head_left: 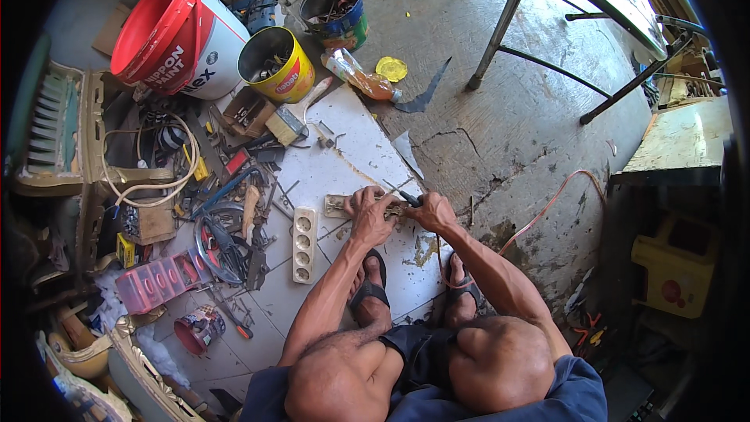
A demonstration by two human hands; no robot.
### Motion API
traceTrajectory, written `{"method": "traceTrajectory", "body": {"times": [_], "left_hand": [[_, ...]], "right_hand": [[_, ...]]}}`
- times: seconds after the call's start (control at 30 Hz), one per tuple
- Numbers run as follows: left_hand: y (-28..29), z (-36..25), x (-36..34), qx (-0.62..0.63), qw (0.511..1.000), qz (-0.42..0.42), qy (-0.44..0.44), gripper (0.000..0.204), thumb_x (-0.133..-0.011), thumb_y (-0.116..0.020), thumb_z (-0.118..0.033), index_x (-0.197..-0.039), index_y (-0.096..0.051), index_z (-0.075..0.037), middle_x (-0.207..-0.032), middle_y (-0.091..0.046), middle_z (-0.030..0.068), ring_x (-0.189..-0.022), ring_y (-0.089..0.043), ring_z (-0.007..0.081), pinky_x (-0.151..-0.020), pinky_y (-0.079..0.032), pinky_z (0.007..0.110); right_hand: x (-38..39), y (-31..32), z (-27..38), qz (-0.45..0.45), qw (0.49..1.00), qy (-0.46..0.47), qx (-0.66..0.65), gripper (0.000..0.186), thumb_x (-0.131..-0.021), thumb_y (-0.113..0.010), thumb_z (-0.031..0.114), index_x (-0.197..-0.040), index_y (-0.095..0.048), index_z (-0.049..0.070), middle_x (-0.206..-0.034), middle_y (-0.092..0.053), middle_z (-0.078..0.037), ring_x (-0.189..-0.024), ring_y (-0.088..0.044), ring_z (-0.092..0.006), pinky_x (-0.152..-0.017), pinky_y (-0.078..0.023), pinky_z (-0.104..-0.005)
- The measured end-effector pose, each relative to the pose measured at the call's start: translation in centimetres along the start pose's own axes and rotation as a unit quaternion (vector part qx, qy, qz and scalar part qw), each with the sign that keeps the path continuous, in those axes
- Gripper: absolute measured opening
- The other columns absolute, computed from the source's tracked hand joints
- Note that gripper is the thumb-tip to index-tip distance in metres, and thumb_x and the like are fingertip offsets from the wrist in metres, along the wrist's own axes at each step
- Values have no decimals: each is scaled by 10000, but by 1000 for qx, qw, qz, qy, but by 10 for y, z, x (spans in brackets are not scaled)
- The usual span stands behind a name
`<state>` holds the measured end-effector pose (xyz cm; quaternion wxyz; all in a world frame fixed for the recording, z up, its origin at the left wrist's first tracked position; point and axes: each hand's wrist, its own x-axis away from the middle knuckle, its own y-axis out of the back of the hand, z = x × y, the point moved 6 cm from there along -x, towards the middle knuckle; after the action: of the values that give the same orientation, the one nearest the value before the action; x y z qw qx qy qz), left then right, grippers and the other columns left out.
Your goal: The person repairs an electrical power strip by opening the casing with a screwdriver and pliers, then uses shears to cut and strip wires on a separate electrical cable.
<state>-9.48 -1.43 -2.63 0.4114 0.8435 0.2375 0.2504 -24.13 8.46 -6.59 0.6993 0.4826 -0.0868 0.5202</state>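
Squatting on a tiled floor [351, 164], a person's left hand [370, 213] pins a small socket plate [337, 205] while the right hand [431, 211] grips a dark-handled tool [405, 196] against it; the work looks unfinished, a white power strip [304, 244] lying just beside.

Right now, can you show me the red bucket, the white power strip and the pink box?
red bucket [160, 19], head view, on its red inside wall.
white power strip [303, 244], head view, on its middle socket.
pink box [156, 281], head view, on its compartments.

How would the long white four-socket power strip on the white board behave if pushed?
The white four-socket power strip lies flat on the white board, so it would probably slide, not roll or tip. Its moulded shape suggests it is stiff and fairly light.
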Motion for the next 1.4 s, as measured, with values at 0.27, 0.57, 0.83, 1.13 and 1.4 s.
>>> {"method": "traceTrajectory", "body": {"times": [0.27,0.57,0.83,1.13,1.4], "left_hand": [[5,2,15,-32,998,-37,-39,309,-815,-767,-325,-1087,-729,-183,-1183,-578,90,-1228,-465,297,-1040,-221,643],[1,-4,19,-15,995,-90,-35,289,-823,-733,-338,-1079,-728,-203,-1133,-559,100,-1187,-467,307,-1027,-240,659],[-5,-1,25,-17,994,-106,-22,287,-809,-732,-327,-1092,-719,-283,-1206,-560,94,-1196,-475,295,-1022,-234,630],[-6,-10,16,-18,990,-130,-46,171,-809,-740,-290,-978,-769,-289,-1154,-606,76,-1163,-522,309,-1054,-238,654],[36,33,9,-29,982,-182,-36,174,-822,-750,-294,-976,-777,-218,-1043,-637,79,-1023,-568,279,-962,-368,482]], "right_hand": [[23,-9,26,-47,989,135,33,326,-879,-700,346,-942,-648,30,-845,-684,-268,-844,-662,-479,-745,-518,-545],[39,15,28,-74,934,344,57,142,-860,-704,201,-946,-652,100,-903,-629,-108,-803,-663,-372,-650,-528,-460],[36,3,25,-66,927,357,94,173,-841,-687,179,-989,-643,102,-932,-632,-99,-837,-663,-350,-665,-528,-450],[43,18,27,-120,925,353,68,115,-808,-716,172,-846,-675,71,-855,-622,-126,-869,-640,-367,-719,-520,-459],[59,8,24,-121,969,209,-56,203,-846,-750,180,-1036,-726,114,-926,-722,-159,-826,-707,-356,-720,-556,-415]]}}
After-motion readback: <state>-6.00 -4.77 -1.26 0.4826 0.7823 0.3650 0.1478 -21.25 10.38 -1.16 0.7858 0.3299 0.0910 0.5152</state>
